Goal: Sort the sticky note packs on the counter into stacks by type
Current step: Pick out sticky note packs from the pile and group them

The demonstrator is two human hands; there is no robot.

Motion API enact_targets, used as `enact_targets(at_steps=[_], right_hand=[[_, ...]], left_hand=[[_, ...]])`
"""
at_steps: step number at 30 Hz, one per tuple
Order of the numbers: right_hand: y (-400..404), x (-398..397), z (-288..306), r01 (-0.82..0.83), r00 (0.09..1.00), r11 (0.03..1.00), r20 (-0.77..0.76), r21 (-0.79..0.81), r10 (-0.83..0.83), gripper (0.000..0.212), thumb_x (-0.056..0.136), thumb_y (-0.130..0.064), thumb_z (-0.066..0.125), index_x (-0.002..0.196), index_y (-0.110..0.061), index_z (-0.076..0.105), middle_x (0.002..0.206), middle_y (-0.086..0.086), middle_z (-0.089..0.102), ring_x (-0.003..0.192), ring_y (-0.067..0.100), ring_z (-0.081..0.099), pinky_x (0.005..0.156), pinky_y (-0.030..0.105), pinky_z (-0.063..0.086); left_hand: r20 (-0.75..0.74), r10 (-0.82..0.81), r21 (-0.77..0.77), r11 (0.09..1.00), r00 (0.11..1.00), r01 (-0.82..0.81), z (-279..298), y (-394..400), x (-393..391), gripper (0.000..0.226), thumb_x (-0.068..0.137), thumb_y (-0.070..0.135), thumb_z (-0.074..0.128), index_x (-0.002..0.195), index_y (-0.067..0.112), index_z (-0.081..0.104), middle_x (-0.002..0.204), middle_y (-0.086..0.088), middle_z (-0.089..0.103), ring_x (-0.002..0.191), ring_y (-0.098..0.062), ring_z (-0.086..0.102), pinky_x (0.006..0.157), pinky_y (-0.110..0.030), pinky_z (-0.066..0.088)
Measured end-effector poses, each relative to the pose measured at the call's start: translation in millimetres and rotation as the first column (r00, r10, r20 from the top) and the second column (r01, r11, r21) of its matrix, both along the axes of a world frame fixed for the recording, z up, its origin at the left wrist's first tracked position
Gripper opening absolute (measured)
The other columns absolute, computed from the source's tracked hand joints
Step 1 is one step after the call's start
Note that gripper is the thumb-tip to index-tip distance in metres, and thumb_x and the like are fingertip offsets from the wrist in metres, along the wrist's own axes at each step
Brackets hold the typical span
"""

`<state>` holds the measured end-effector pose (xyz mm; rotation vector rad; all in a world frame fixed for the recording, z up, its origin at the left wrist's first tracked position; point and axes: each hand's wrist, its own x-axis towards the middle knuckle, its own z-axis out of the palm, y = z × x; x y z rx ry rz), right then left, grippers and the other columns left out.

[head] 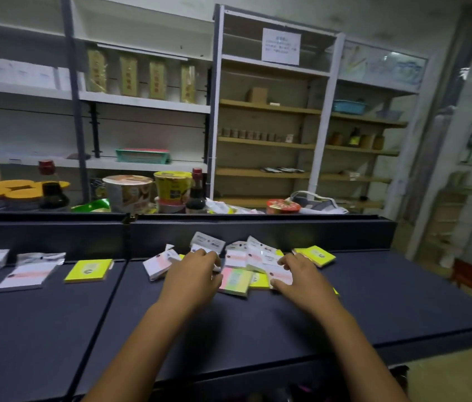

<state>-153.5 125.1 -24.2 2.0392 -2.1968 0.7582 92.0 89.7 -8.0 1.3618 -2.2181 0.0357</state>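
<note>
left hand (192, 275) fingers curled on white pack (208, 250) | right hand (297, 275) fingers spread flat on white pack (279, 275) | unsorted heap (239, 278) at 12 o'clock, sorted stacks (88, 269) at 10 | risk: glossy wrappers slide, types mix

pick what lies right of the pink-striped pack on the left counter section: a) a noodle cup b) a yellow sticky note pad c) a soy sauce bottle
b, a yellow sticky note pad lies flat just right of the pink-striped pack on the counter.
</note>
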Motion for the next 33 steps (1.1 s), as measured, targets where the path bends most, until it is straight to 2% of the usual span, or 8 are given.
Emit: enact_targets(at_steps=[8,12,18,23,27,30,33], right_hand=[[19,-57,-6,0.102,0.994,0.994,0.043,-0.031,-0.101,0.038,0.088,-0.041,0.066,0.121,-0.026,0.055,0.128,-0.007,0.053,0.122,0.016,0.051,0.095,0.035,0.048],[22,-83,-6,0.156,0.987,0.987,0.03,-0.034,-0.155,0.035,0.09,-0.041,0.066,0.118,-0.024,0.056,0.114,-0.007,0.052,0.116,0.016,0.052,0.088,0.031,0.045],[13,-108,-6,0.185,0.982,0.982,0.053,-0.039,-0.183,0.033,0.09,-0.042,0.066,0.115,-0.024,0.055,0.115,-0.003,0.054,0.113,0.016,0.053,0.092,0.036,0.049],[-9,-136,-10,0.185,0.98,0.982,0.078,-0.028,-0.182,0.037,0.089,-0.043,0.066,0.118,-0.025,0.054,0.118,-0.005,0.053,0.115,0.015,0.053,0.093,0.036,0.05],[-38,-155,-12,0.113,0.992,0.993,0.06,-0.021,-0.112,0.037,0.089,-0.044,0.065,0.119,-0.027,0.054,0.119,-0.007,0.052,0.115,0.015,0.051,0.091,0.035,0.049],[-65,-168,-11,0.051,0.998,0.999,0.029,-0.017,-0.051,0.037,0.089,-0.045,0.065,0.12,-0.028,0.053,0.119,-0.008,0.051,0.112,0.014,0.052,0.085,0.031,0.046],[-90,-179,-11,-0.01,1.0,0.999,0.023,-0.036,0.011,0.038,0.089,-0.042,0.066,0.122,-0.029,0.053,0.12,-0.009,0.051,0.114,0.013,0.05,0.087,0.03,0.045]], left_hand=[[-0.057,-0.1,0.003,0.995,0.993,0.1,-4,-13,-56,0.028,0.094,0.037,0.055,0.121,0.031,0.057,0.122,0.009,0.059,0.115,-0.012,0.055,0.085,-0.031,0.049],[-0.043,-0.126,0.018,0.992,0.991,0.126,-10,-21,-82,0.029,0.093,0.039,0.055,0.122,0.032,0.057,0.122,0.011,0.059,0.114,-0.013,0.055,0.084,-0.032,0.051],[-0.058,-0.152,0.017,0.988,0.987,0.153,-15,-40,-111,0.029,0.093,0.04,0.055,0.121,0.032,0.057,0.121,0.013,0.061,0.113,-0.012,0.057,0.084,-0.03,0.047],[-0.058,-0.073,0.06,0.995,0.996,0.077,-19,-59,-131,0.029,0.094,0.04,0.054,0.121,0.032,0.057,0.122,0.011,0.06,0.112,-0.014,0.057,0.088,-0.033,0.051],[-0.099,0.009,0.075,0.997,0.995,-0.001,-21,-76,-144,0.027,0.093,0.038,0.057,0.119,0.031,0.058,0.119,0.01,0.06,0.11,-0.015,0.057,0.086,-0.033,0.051],[-0.125,0.11,0.086,0.991,0.986,-0.1,-23,-87,-152,0.027,0.093,0.036,0.058,0.119,0.031,0.059,0.119,0.007,0.06,0.109,-0.017,0.058,0.085,-0.037,0.053],[-0.136,0.236,0.104,0.969,0.962,-0.223,-26,-97,-157,0.032,0.092,0.035,0.059,0.123,0.028,0.058,0.122,0.002,0.059,0.108,-0.02,0.059,0.085,-0.038,0.053]])
